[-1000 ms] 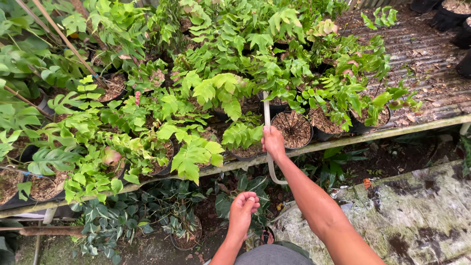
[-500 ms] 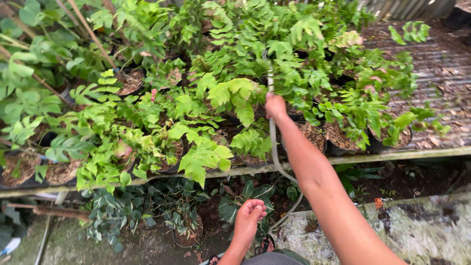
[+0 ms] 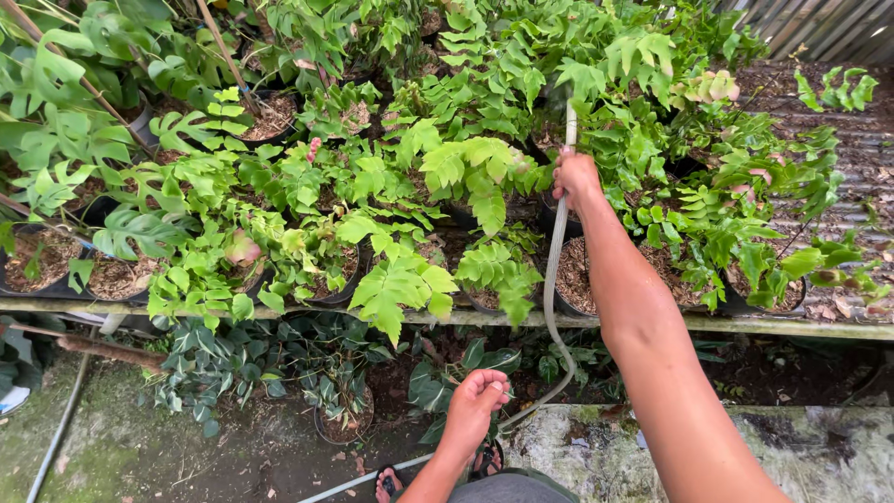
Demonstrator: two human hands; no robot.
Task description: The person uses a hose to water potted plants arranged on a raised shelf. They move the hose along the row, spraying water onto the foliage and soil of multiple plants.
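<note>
My right hand (image 3: 575,177) is stretched out over the potted plants, shut on a pale hose (image 3: 557,251) whose tip points up among the fern-like leaves (image 3: 466,168). The hose runs down past the bench edge (image 3: 801,326) toward my lap. My left hand (image 3: 475,396) hangs low near my waist with its fingers curled in, beside the lower run of the hose; nothing shows inside it. Dark pots (image 3: 577,279) filled with brown husk sit under my right forearm.
A raised wooden bench carries several green potted plants (image 3: 279,233). More small pots (image 3: 340,410) stand on the wet ground below. A mossy concrete slab (image 3: 819,456) lies bottom right, corrugated sheet (image 3: 857,130) top right, and a thin pipe (image 3: 56,428) runs bottom left.
My right hand has carried the hose further out and up over the plants. My left hand stays low and curled. The view has shifted forward.
</note>
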